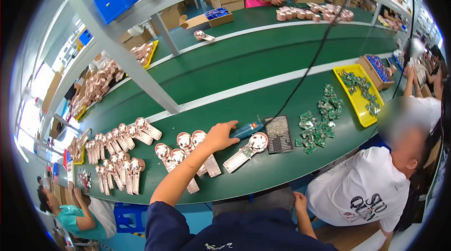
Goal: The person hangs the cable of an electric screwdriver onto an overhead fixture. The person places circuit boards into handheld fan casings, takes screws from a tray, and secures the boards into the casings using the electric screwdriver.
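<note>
Over the green bench, my left hand reaches forward, palm down, its grip wrapped round the teal tool beside a pink part. My right hand is lowered; I can't tell its grip. The white shirt bears dark, partly legible lettering.

Brightly lit; window glare at L; fisheye warp, dark edges.

"What's hidden left of the black gridded tray?"

"One end of the teal handheld tool, behind the left hand."

"Right of the tray?"

"A blurred head. Above the tray, the picture's edge cuts off a thin black cable."
</note>
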{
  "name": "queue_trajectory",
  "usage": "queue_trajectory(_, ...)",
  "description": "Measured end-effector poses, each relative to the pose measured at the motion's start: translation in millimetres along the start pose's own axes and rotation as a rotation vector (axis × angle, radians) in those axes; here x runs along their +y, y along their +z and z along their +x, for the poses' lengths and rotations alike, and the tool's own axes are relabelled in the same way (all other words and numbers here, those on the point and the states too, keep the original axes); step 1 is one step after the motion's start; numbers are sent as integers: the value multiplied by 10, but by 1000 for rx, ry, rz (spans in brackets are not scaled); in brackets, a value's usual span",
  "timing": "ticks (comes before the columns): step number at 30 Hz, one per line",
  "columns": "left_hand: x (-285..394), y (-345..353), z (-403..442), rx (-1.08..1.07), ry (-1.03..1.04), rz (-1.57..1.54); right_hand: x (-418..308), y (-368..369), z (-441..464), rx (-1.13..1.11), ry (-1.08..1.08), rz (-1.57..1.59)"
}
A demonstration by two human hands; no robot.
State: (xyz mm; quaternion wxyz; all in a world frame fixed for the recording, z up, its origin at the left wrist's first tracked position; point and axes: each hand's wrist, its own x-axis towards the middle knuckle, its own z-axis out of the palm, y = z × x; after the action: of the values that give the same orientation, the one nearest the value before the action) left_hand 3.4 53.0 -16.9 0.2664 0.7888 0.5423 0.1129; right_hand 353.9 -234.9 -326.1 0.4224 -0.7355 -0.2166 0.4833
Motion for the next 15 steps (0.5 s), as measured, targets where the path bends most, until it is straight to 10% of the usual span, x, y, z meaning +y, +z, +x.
queue_trajectory(15,94,25,1,74,1,1,500,-33,-217,-25,131,-95)
